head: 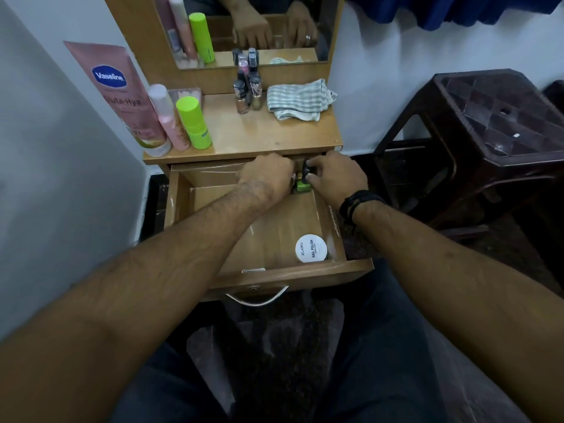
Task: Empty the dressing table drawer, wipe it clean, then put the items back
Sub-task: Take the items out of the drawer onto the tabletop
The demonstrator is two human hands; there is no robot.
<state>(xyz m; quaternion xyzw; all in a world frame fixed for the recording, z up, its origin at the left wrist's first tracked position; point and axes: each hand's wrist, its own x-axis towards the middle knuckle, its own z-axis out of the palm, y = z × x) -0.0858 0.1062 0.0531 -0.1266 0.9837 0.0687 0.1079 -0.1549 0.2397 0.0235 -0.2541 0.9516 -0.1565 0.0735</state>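
Both hands are deep in the open drawer [213,270], at its far right corner under the tabletop's front edge. The right hand [335,175] pinches the black cap of a green nail polish bottle [302,186], which stands on the drawer floor. The left hand [268,175] is curled just beside the bottle; whether it grasps anything I cannot tell (its fingers are hidden).

A white nail polish remover tub [310,248] sits in the drawer's near right corner. On the tabletop [259,135], more nail polish bottles [248,96] cluster at the back edge, beside a striped cloth [300,99]; a Vaseline tube [122,96] and two slim bottles occupy the left edge.

Whether this is emptying or refilling is unclear from the scene. Either way, the next move needs an upright bottle clearing the tabletop's overhang.
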